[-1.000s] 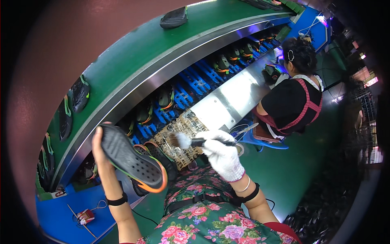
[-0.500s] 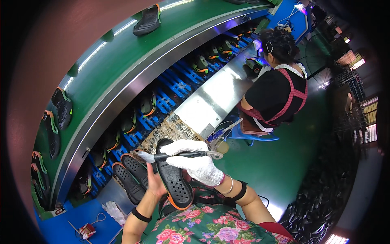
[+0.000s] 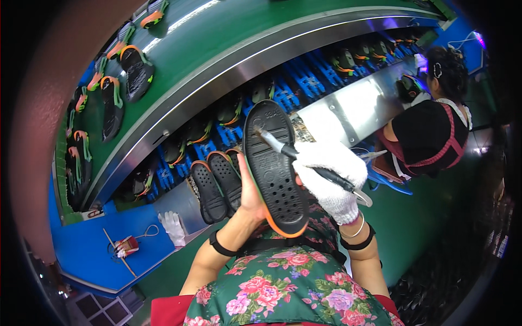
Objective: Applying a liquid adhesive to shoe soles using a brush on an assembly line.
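My bare left hand (image 3: 251,195) grips a black shoe sole (image 3: 274,176) by its left edge, with the thumb up along the side. The sole has an orange rim at its near end, round holes in its near half and ridges farther up. In my right hand (image 3: 334,174), in a white knit glove, is a brush (image 3: 280,146) with a black handle and a pale tube at its rear. Its bristles are over the far part of the sole; whether they touch cannot be told. A bare fingertip of the left hand shows at the sole's right edge.
Several more soles (image 3: 206,190) lean together left of my hand. Ahead, a rack with blue holders (image 3: 307,81) carries shoe parts, below a green conveyor (image 3: 179,65) with shoes. A blue table (image 3: 87,244) holds a white glove (image 3: 173,228). A co-worker (image 3: 427,125) sits at the right.
My view has turned, so the surroundings sit farther right. The brush bristles were past the sole's left edge and are now over its face. My right hand has moved off the sole's upper part.
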`<state>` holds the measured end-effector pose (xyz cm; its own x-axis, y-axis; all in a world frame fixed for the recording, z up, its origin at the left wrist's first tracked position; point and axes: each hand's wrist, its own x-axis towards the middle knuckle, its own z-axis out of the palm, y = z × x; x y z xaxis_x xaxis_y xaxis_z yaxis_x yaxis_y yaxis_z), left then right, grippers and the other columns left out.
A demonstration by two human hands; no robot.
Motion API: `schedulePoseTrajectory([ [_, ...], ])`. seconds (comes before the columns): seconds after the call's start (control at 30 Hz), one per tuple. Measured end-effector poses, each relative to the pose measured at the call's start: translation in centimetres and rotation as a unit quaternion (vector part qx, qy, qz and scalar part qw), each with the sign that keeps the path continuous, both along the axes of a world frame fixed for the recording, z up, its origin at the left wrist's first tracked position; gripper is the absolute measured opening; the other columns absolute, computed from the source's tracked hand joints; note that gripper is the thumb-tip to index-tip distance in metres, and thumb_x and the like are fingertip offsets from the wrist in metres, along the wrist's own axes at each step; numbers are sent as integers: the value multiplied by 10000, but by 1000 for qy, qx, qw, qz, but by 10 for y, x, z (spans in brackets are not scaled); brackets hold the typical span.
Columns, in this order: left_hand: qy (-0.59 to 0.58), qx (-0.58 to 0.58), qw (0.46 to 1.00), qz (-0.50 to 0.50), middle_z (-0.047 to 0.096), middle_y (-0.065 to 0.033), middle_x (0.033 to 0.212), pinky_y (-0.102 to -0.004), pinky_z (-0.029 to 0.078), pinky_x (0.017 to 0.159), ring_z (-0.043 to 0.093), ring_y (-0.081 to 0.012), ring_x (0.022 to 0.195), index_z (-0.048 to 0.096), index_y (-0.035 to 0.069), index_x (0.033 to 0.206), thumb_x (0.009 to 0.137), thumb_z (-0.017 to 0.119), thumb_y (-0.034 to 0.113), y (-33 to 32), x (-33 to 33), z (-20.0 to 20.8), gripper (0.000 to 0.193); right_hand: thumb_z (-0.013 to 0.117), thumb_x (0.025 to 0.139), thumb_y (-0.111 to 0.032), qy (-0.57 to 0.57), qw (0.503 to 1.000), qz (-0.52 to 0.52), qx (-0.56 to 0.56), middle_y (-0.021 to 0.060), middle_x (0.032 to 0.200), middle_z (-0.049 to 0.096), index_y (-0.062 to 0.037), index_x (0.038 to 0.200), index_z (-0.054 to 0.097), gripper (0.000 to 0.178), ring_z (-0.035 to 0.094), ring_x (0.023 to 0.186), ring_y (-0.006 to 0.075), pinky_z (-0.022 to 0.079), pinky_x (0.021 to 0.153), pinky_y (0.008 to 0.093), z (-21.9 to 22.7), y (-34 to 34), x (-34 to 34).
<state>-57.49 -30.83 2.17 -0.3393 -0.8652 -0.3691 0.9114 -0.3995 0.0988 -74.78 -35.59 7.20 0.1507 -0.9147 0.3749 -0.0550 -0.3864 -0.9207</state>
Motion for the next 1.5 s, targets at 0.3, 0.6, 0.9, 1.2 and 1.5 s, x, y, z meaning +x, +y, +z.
schedulePoseTrajectory([
  [0.3, 89, -88, 990, 61, 602, -82, 1414, -440, 466, 1099, 589, -269, 1272, 504, 104, 1478, 895, 242, 893, 16, -11, -16, 1015, 759, 811, -38, 199, 960, 7, -199, 128, 1223, 720, -54, 1236, 704, 428, 693, 1080, 266, 529, 945, 374, 7, 1, -1],
  [0.6, -20, -45, 999, 9, 612, -138, 1369, -489, 458, 1105, 599, -301, 1253, 516, 75, 1440, 854, 226, 937, 18, -4, -22, 1082, 793, 746, 67, 39, 997, -23, -67, 148, 974, 755, -42, 897, 755, 190, 710, 828, 246, 563, 754, 354, 3, 6, 12],
  [0.9, 148, -68, 985, 61, 541, -113, 1473, -490, 391, 1159, 527, -301, 1343, 430, 124, 1536, 843, 257, 945, 29, -3, -46, 1088, 795, 782, -31, 106, 981, 98, -129, 128, 1122, 754, -41, 1115, 761, 335, 713, 967, 267, 555, 836, 378, -8, 15, 3],
  [1.2, -257, 78, 963, -1, 465, -65, 1553, -485, 341, 1194, 478, -299, 1378, 355, 169, 1587, 896, 256, 893, 54, 28, -83, 1005, 782, 803, -82, 59, 985, 98, -133, 103, 1092, 759, -66, 1120, 769, 317, 720, 927, 291, 565, 837, 393, -23, 21, 10],
  [1.5, -104, -62, 992, 34, 491, -63, 1516, -483, 381, 1164, 500, -269, 1348, 366, 168, 1574, 911, 261, 878, 36, 37, -85, 977, 771, 786, -6, 96, 980, 71, -158, 121, 1143, 751, -73, 1110, 773, 330, 720, 977, 282, 569, 830, 373, -26, 12, 5],
])
